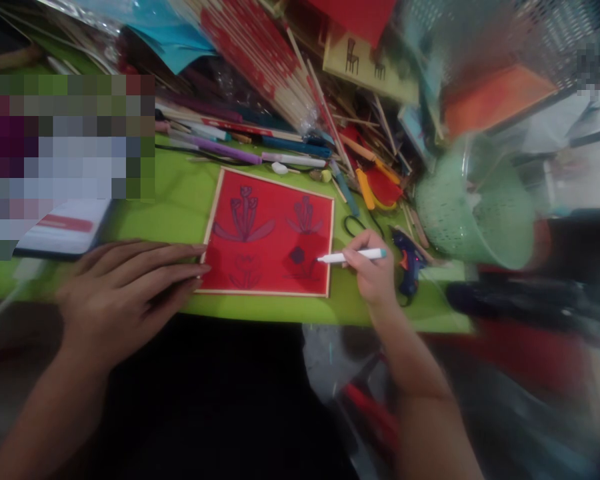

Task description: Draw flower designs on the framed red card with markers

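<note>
A red sheet [280,250] edged with thin pale wooden sticks lies on the green table, with several dark flower drawings on it. My right hand [374,267] grips a white marker [353,256] with a teal end, its tip over the lower right drawing. I cannot tell whether the tip touches the sheet. My left hand [130,287] lies flat with fingers stretched out, the fingertips at the sheet's left edge.
Several pens and markers [295,160] lie behind the sheet, near orange-handled scissors [364,189]. A glue gun [407,263] and a green plastic basket [480,207] stand at right. Wooden sticks [260,53] are piled behind. A phone [75,227] lies at left. The table's front edge [260,310] is close.
</note>
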### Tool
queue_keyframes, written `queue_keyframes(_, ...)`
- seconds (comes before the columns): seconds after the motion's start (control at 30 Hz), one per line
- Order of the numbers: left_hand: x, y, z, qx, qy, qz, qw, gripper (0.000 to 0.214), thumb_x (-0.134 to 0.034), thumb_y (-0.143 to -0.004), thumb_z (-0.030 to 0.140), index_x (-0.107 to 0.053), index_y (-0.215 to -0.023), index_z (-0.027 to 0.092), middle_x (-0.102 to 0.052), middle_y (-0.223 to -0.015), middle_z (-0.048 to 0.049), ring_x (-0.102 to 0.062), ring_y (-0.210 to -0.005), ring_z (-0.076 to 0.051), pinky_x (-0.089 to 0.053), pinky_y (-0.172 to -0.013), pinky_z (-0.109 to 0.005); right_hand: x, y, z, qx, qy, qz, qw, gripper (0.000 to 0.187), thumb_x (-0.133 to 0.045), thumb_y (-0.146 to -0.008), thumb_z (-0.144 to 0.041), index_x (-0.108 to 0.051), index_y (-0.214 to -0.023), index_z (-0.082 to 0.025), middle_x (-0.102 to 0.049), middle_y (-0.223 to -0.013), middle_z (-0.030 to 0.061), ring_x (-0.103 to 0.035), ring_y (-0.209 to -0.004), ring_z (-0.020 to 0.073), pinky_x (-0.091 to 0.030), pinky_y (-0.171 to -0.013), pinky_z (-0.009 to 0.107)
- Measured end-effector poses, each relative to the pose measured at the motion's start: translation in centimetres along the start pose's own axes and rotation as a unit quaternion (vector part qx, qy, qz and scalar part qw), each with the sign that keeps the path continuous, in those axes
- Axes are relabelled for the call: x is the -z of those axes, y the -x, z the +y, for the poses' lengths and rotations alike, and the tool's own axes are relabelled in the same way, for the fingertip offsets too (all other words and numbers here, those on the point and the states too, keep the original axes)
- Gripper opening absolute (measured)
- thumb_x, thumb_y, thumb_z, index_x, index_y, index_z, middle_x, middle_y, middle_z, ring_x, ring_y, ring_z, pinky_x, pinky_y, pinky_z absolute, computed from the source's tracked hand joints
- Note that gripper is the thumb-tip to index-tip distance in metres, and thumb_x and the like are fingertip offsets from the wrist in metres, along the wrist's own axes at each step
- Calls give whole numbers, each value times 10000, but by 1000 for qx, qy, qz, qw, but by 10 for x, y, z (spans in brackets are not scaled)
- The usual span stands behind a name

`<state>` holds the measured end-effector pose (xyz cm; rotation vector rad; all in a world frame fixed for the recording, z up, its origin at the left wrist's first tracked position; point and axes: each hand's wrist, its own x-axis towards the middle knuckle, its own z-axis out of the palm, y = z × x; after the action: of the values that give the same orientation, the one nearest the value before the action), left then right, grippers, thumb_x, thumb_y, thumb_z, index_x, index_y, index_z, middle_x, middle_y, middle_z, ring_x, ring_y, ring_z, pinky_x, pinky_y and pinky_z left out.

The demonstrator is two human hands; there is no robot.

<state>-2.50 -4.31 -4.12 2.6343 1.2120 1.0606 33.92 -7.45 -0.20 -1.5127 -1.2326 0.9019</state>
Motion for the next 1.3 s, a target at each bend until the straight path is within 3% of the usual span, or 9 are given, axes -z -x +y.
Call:
queue_keyframes(0.73, 0, 0, 0, 13, -12, 0, 1000, 162, -717, -958, 260, -746, -1090, 348, -828, -1170, 53, -766, -969, -245, -547, -906, -410, -4, 1, -9, -15, -2, -21, 1000, 148, -751, -804, -264, -631, -722, -234, -640, -598, -58, -565, -554, 115, -436, -554, 274)
queue_keyframes(1.07, 1, 1, -1, 2, -10, -3, 1000, 185, -722, -942, 236, -747, -1100, 329, -831, -1165, 24, -771, -960, -259, -547, -899, -422, -3, 3, -8, -34, -5, -44, 998, 173, -778, -790, -309, -636, -727, -233, -649, -573, -56, -541, -506, 111, -398, -497, 254)
queue_keyframes(1.3, 1, 0, -3, -11, -16, 2, 1000, 192, -739, -936, 223, -747, -1106, 312, -831, -1164, 15, -768, -957, -251, -551, -890, -410, -5, 1, -12, -30, -2, -26, 999, 155, -767, -772, -297, -639, -709, -235, -646, -571, -55, -569, -523, 118, -428, -513, 259)
